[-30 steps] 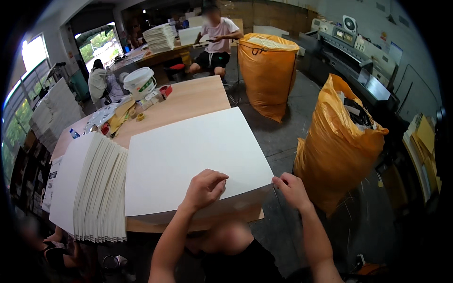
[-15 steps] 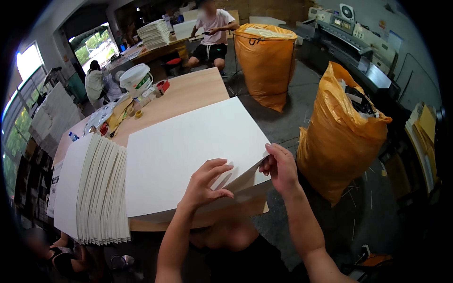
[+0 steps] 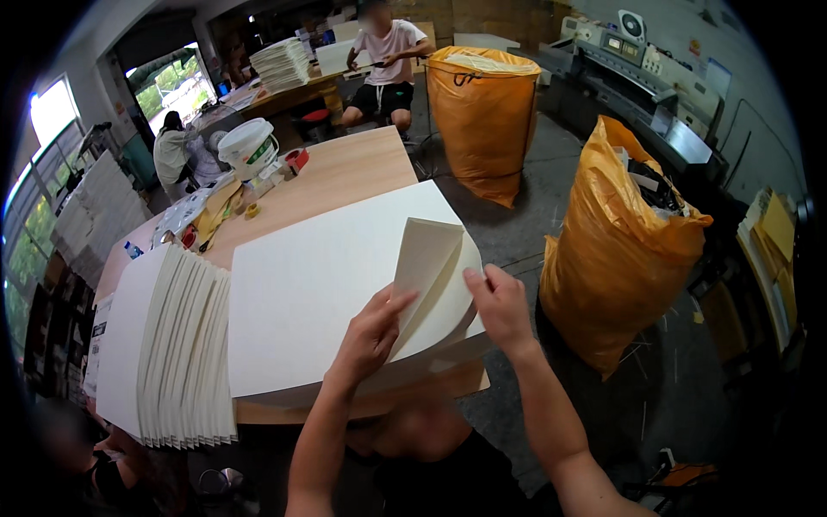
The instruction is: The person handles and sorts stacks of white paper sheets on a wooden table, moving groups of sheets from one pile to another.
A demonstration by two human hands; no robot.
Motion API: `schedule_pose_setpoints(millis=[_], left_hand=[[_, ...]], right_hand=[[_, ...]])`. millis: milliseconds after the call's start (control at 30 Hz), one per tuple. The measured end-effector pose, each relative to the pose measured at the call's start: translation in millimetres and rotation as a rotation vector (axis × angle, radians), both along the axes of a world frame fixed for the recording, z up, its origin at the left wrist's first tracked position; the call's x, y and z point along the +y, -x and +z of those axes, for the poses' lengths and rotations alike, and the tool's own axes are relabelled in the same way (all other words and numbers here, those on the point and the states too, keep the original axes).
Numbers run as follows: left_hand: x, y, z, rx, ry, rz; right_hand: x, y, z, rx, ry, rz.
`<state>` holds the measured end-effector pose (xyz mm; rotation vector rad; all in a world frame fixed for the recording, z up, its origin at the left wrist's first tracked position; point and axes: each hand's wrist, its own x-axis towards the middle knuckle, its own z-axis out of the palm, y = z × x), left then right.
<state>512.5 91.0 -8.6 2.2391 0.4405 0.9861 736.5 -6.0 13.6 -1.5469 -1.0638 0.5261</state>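
Observation:
A large stack of white sheets (image 3: pixel 319 267) lies on the wooden table in front of me. Its top sheet is bent upward at the right, and a pale flap (image 3: pixel 429 246) folds back over the stack toward the left. My left hand (image 3: pixel 369 334) has its fingers closed on the flap's near end. At the right side of the bend, my right hand (image 3: pixel 501 308) is curled, thumb and forefinger against the sheet's edge; its other fingers are partly hidden. Left of this stack, several folded white sheets (image 3: pixel 185 345) overlap in a fanned row.
Two orange sacks (image 3: pixel 482 129) stand on the floor beyond and right of the table (image 3: pixel 345 168). A white bucket (image 3: pixel 248 148), tape rolls and bags sit at the table's far left. A seated person (image 3: pixel 383 60) is behind; another person (image 3: pixel 112 465) is at lower left.
The top sheet's right part has been lifted and folded over to the left. My left hand has closed on the flap, and my right hand has shifted slightly down along the bend.

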Motion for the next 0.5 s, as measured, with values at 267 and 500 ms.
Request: schedule_pose_setpoints(millis=[267, 500], left_hand=[[-7, 1, 0, 0.012, 0.041, -0.031], [-8, 0, 4, -0.031, 0.024, 0.014]], right_hand=[[4, -7, 7, 0.777, -0.067, 0.237], [-1, -11, 3, 0.751, -0.161, 0.28]])
